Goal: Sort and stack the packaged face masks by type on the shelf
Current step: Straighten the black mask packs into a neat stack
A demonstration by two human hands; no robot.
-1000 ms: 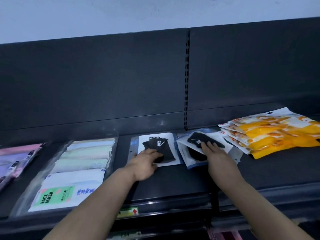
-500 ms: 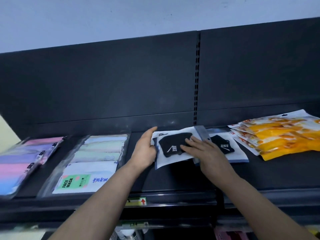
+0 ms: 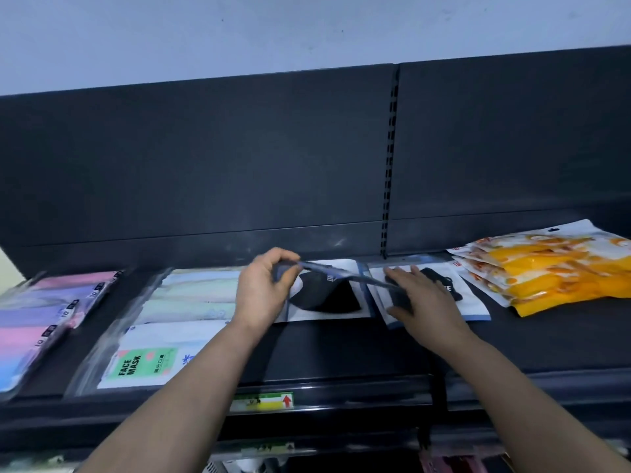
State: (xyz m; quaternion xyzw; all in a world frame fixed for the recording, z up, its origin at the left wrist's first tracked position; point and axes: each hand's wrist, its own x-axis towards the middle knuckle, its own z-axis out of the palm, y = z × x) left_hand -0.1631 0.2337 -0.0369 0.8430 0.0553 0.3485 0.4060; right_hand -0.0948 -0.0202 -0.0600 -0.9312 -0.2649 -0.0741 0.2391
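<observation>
A packaged black face mask is lifted off the dark shelf and seen nearly edge-on. My left hand pinches its left end. My right hand grips its right end with the thumb, fingers spread. Under it lies another black mask pack, flat on the shelf. A third black mask pack lies to the right, partly under my right hand's fingers.
A fanned pile of yellow-orange packs lies at the right. Left of my hands lies a pastel "FACE MASK" pack, and further left pink-purple packs. The shelf's back panel rises behind. A price label sits on the front edge.
The black mask pack held flat in both hands has been tilted up, so it shows edge-on. A black mask pack is now visible beneath it. The view has shifted slightly.
</observation>
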